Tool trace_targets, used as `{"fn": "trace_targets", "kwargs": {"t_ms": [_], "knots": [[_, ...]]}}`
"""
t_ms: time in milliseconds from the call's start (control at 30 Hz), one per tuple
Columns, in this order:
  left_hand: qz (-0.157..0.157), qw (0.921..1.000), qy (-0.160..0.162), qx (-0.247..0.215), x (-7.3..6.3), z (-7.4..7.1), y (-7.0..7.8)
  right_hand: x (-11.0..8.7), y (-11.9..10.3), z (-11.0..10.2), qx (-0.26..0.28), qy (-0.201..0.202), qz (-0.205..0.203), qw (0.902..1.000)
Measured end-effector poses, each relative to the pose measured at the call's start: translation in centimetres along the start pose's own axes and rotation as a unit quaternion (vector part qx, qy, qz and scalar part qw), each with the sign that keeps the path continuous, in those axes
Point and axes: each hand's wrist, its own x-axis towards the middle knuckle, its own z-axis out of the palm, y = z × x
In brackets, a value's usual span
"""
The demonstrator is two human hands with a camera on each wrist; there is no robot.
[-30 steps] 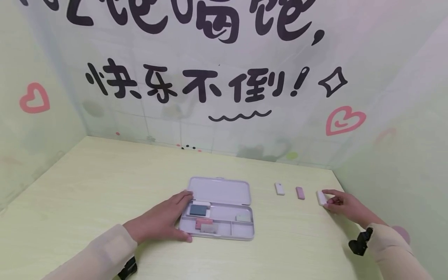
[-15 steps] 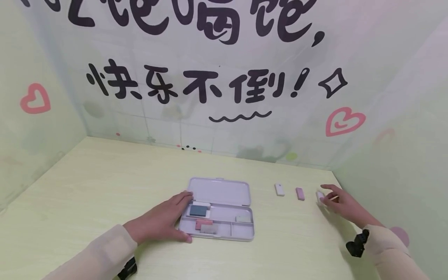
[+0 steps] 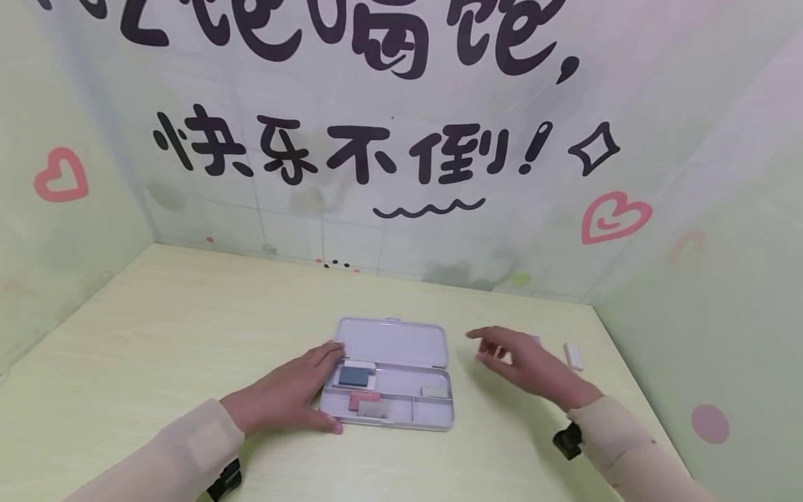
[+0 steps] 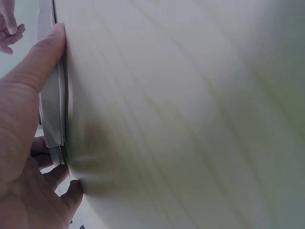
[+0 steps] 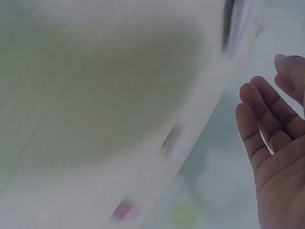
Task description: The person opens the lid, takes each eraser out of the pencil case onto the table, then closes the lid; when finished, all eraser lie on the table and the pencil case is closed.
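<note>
An open lilac pencil case point(image 3: 392, 341) lies flat on the table. My left hand point(image 3: 282, 394) grips its left end, thumb at the front corner and fingers near the hinge; the left wrist view shows the thumb point(image 4: 40, 62) along its side. Over the table right of the case hovers my right hand point(image 3: 527, 362), fingers loosely bent and holding nothing. A white eraser-like block point(image 3: 574, 356) lies to its right, and a pink block point(image 3: 535, 339) is mostly hidden behind it. In the right wrist view a blurred pale block point(image 5: 171, 138) lies beyond the pink one.
Inside the case are a dark blue block point(image 3: 354, 377), a red-pink block point(image 3: 360, 399), a grey block point(image 3: 374, 409) and a pale green block point(image 3: 434, 392). Low dividers split the tray. Printed walls point(image 3: 426, 237) stand behind the table and at both sides.
My right hand has let go of the rightmost white block and moved left toward the case, past the pink block. The white block stays on the table. The left hand holds its place.
</note>
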Motion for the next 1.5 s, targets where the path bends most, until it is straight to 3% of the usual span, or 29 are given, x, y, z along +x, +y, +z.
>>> {"fn": "trace_targets", "kwargs": {"t_ms": [233, 433, 667, 867, 1067, 1367, 1500], "knots": [[0.005, 1.0000, 0.004, 0.003, -0.1, 0.1, -0.2, 3.5, -6.9, 2.8, -0.025, -0.121, -0.068, 0.9900], [0.001, 1.0000, -0.001, -0.003, 0.0, 0.0, -0.1, 5.1, -10.1, 4.4, -0.040, -0.171, -0.120, 0.9771], [-0.001, 1.0000, -0.005, -0.007, -0.1, -0.1, -0.1, 6.2, -11.9, 5.9, -0.108, -0.184, -0.167, 0.9626], [0.000, 1.0000, -0.006, -0.003, 0.0, -0.2, -0.1, 6.5, -12.5, 6.5, -0.166, -0.185, -0.172, 0.9532], [-0.002, 1.0000, -0.003, -0.003, 0.0, -0.2, -0.1, 6.4, -12.9, 6.6, -0.241, -0.166, -0.190, 0.9371], [0.003, 1.0000, 0.004, -0.005, 0.0, 0.2, -0.3, 6.2, -13.0, 6.6, -0.285, -0.151, -0.211, 0.9226], [0.007, 0.9999, 0.009, -0.001, 0.0, 0.2, -0.3, 6.1, -12.9, 6.5, -0.282, -0.145, -0.216, 0.9237]]}}
